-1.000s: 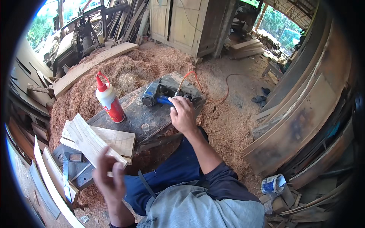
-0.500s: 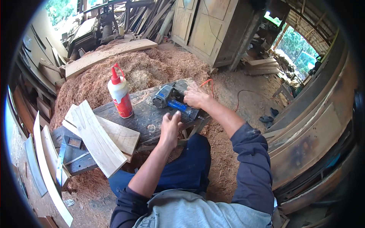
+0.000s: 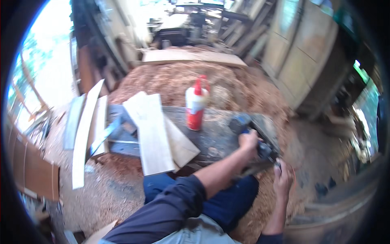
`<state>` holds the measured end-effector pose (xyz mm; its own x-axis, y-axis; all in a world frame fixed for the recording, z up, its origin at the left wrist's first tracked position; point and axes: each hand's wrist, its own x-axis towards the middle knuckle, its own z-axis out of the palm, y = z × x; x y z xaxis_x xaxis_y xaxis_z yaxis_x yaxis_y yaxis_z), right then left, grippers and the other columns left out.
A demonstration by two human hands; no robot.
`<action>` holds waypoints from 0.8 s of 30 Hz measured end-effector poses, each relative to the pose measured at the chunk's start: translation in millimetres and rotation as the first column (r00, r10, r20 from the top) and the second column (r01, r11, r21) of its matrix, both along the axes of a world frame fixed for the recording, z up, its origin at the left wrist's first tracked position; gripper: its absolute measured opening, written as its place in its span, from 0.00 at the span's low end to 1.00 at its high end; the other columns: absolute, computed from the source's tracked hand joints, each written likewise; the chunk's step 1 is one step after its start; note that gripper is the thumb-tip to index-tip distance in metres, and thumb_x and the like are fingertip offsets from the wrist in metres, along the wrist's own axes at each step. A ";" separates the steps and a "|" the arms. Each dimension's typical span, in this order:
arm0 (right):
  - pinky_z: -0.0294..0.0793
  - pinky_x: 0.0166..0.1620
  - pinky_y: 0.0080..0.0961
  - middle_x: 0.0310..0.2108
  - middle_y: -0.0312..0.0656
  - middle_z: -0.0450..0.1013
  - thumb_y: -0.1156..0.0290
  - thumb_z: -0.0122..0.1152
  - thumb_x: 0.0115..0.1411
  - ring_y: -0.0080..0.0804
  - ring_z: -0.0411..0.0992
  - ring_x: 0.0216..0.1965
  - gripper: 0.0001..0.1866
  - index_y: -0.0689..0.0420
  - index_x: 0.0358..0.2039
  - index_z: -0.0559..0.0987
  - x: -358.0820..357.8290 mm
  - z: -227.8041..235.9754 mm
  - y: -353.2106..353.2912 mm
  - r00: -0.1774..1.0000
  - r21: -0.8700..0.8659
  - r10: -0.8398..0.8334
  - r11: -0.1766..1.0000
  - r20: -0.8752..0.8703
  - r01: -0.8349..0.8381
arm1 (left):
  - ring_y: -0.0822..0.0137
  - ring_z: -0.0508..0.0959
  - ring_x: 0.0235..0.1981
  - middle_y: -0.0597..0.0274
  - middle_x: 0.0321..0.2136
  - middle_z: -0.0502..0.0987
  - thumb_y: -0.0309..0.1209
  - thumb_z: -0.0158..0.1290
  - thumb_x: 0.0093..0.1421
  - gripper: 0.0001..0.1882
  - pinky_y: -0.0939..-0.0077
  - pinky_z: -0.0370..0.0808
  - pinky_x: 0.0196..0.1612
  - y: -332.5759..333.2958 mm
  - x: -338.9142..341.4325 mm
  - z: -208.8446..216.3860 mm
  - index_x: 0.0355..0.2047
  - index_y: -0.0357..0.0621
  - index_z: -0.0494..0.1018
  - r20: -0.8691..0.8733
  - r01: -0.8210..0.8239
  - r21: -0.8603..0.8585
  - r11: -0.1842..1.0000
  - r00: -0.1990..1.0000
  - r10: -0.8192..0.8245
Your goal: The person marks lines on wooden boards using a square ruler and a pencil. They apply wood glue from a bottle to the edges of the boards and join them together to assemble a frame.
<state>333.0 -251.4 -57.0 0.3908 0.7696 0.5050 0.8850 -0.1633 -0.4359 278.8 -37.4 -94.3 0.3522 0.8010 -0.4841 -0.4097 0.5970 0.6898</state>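
A blue and dark grey nail gun lies at the right part of the worn workbench. My left hand is closed around its body. Just off the tool's near right end, my right hand pinches a small dark piece, which looks like the end of the orange air hose; blur hides its details. To the left of the tool stands a glue bottle, white and red with a red cap. Further left, two pale boards lie crossed on the bench.
A blue-edged metal square lies at the bench's left end. Long thin strips lean beside it. Behind the bench is a heap of wood shavings with a plank on it. A wooden cabinet stands at the back right.
My view has turned left, so the bench appears further right. My left hand has taken hold of the nail gun. My right hand has left the tool's top and come to its near end.
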 end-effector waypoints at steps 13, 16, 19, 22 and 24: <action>0.72 0.37 0.41 0.31 0.54 0.75 0.60 0.47 0.70 0.50 0.76 0.33 0.19 0.63 0.48 0.76 -57.8 -38.3 11.3 0.939 0.217 0.006 0.973 -0.345 0.073 | 0.69 0.72 0.19 0.61 0.24 0.70 0.34 0.52 0.61 0.18 0.70 0.71 0.22 -21.3 -26.5 53.3 0.45 0.37 0.60 0.018 -0.054 0.423 0.905 0.999 0.051; 0.72 0.36 0.42 0.31 0.54 0.76 0.61 0.47 0.70 0.50 0.76 0.32 0.20 0.64 0.50 0.76 -58.7 -43.3 8.5 0.936 0.241 0.065 0.970 -0.346 0.022 | 0.71 0.72 0.20 0.63 0.24 0.69 0.31 0.51 0.62 0.17 0.72 0.70 0.22 -34.1 -47.9 89.7 0.47 0.38 0.60 0.112 -0.022 0.410 0.912 0.993 -0.027; 0.70 0.31 0.37 0.30 0.50 0.76 0.61 0.47 0.71 0.41 0.74 0.27 0.20 0.64 0.51 0.75 -73.7 -32.7 13.7 0.954 0.330 0.094 0.944 -0.286 0.006 | 0.73 0.71 0.20 0.65 0.24 0.68 0.29 0.51 0.62 0.18 0.74 0.70 0.23 -48.4 -62.4 107.3 0.49 0.38 0.60 0.066 0.021 0.487 0.873 0.996 -0.061; 0.64 0.25 0.29 0.25 0.41 0.71 0.60 0.45 0.72 0.27 0.67 0.21 0.21 0.66 0.49 0.74 -90.3 -22.7 11.1 0.878 0.307 0.076 0.948 -0.472 0.082 | 0.74 0.72 0.21 0.64 0.23 0.71 0.31 0.51 0.64 0.15 0.74 0.70 0.24 -60.9 -74.6 120.3 0.45 0.39 0.61 0.086 0.021 0.541 0.841 0.993 -0.080; 0.55 0.21 0.21 0.21 0.32 0.64 0.59 0.45 0.72 0.16 0.56 0.18 0.21 0.66 0.46 0.74 -94.8 -26.5 7.7 0.800 0.360 0.143 0.928 -0.582 0.096 | 0.74 0.72 0.21 0.65 0.23 0.70 0.31 0.51 0.64 0.15 0.74 0.70 0.24 -65.6 -83.1 130.4 0.47 0.39 0.61 0.026 0.077 0.596 0.799 0.993 -0.115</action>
